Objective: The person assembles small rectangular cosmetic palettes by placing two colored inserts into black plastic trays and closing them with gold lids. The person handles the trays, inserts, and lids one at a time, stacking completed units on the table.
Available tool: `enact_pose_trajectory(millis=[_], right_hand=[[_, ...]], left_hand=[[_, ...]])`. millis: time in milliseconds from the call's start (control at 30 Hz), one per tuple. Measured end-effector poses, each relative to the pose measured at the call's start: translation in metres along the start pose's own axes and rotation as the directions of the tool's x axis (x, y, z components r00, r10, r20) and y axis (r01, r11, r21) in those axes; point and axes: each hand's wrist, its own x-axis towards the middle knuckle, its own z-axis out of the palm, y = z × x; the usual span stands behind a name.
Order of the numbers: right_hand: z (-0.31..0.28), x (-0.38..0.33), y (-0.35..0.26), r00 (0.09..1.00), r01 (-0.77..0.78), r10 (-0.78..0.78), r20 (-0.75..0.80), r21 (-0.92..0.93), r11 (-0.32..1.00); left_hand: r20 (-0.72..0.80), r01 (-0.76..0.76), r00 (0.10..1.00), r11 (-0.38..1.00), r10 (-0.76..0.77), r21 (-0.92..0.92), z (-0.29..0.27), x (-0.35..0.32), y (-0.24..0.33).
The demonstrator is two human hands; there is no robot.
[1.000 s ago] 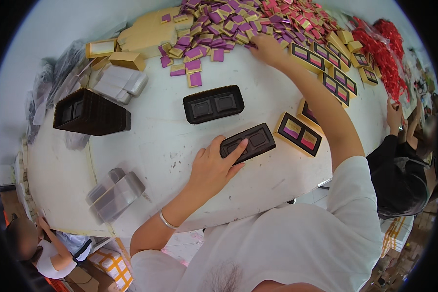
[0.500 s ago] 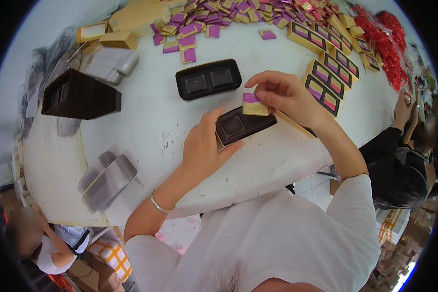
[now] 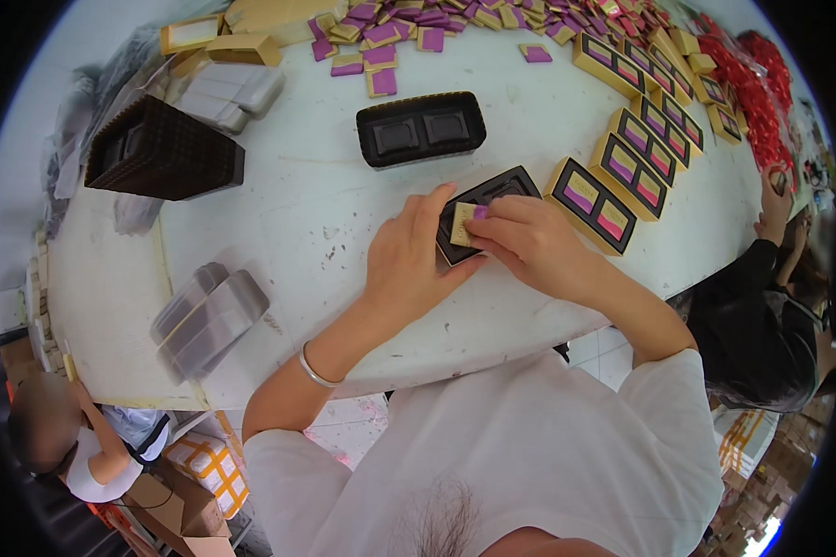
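Observation:
My left hand grips the near left side of a small gold box fitted with a dark two-hollow insert. Pinched in the fingers of my right hand is a flat gold-and-purple wrapped square, held over the box's left hollow. My fingers partly cover the square and the insert. Just beyond my hands lies a dark tray with two square hollows. Close to my right hand rests a filled gold box with one purple and one pink square.
More filled boxes stand in rows at right, near red ribbon. Loose wrapped squares pile at the back. Stacked dark trays and clear plastic lids occupy the left. Other people sit at both sides.
The box has shifted right and tilted up at its far end. My right hand has turned the wrapped square and brought it down to the box's left hollow.

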Motion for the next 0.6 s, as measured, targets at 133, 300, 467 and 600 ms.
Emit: enact_pose_trajectory(millis=[133,300,467,600], right_hand=[[-0.007,0.015,0.001,0.969,0.245,-0.241,0.06,-0.077,0.966],[-0.011,0.009,0.014,0.963,0.242,-0.243,0.118,0.025,0.97],[0.006,0.013,0.004,1.0,0.012,-0.011,-0.003,0.086,0.996],[0.007,0.023,0.01,0.997,-0.067,0.062,0.037,0.158,0.985]], left_hand=[[0.036,-0.007,0.999,1.0,0.007,0.017,-0.002,0.002,0.0],[-0.008,0.019,1.0,1.0,-0.019,-0.012,-0.003,0.002,0.002],[-0.012,-0.024,1.0,0.999,0.024,0.025,0.0,0.001,0.001],[0.02,0.007,1.0,0.999,-0.006,-0.042,-0.003,0.004,0.0]])
